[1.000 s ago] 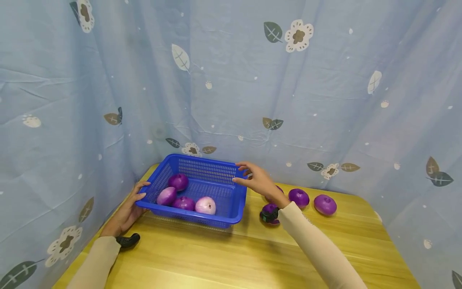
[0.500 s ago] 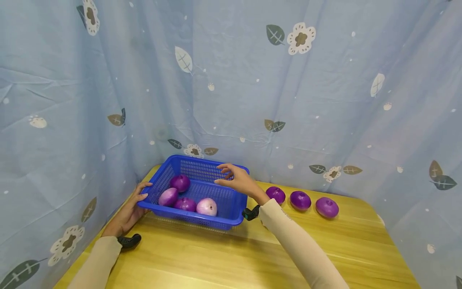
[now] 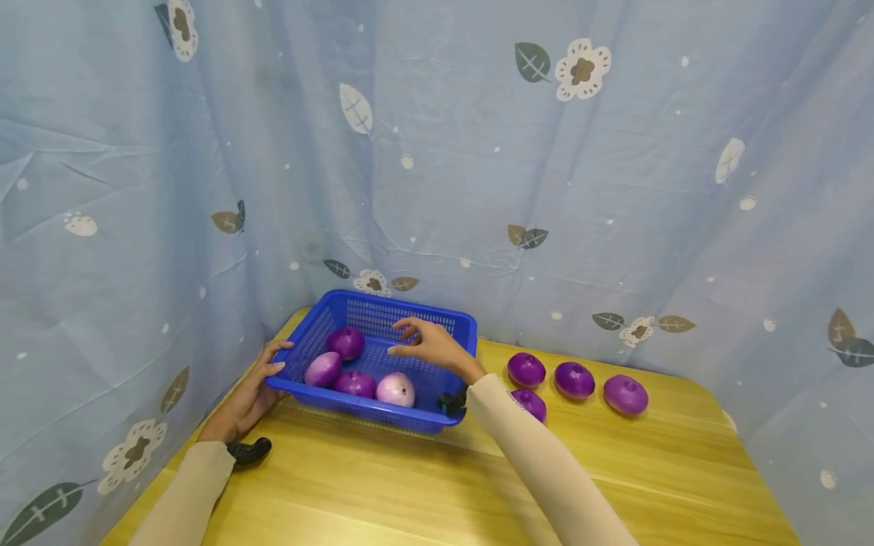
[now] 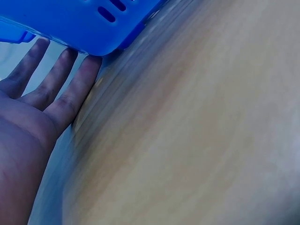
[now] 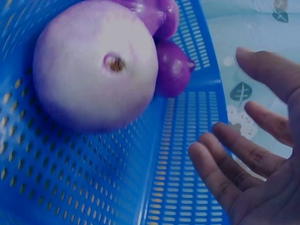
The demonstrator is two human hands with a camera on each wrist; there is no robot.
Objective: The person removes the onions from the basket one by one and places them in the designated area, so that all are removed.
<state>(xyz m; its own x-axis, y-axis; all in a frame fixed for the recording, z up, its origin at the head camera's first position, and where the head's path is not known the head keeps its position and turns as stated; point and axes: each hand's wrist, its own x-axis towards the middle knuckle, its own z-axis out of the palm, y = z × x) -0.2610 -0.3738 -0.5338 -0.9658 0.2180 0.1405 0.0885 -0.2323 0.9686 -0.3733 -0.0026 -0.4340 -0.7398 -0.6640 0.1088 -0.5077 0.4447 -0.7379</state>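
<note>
A blue plastic basket (image 3: 437, 423) stands at the left back of the table. Inside it, toward the left and front, lie several purple onions (image 3: 346, 343) and one paler, whitish onion (image 3: 395, 390). My left hand (image 3: 247, 398) touches the basket's left rim; in the left wrist view its fingers (image 4: 70, 101) stretch straight to the basket's side. Over the basket's right half is my right hand (image 3: 437, 349), holding nothing, thumb and fingers apart and slightly bent. In the right wrist view the pale onion (image 5: 93, 65) looms large, apart from the spread fingers (image 5: 206, 164).
To the right of the basket, on the wooden table (image 3: 382, 485), sit several more purple onions (image 3: 574, 381); my right sleeve (image 3: 539, 462) partly covers the nearest one. A pale blue patterned curtain (image 3: 451, 152) hangs right behind the table and along its left side.
My right hand has moved left, from the basket's right rim to over its inside, and holds nothing throughout. My left hand stays at the left rim. The onions in the basket have not moved.
</note>
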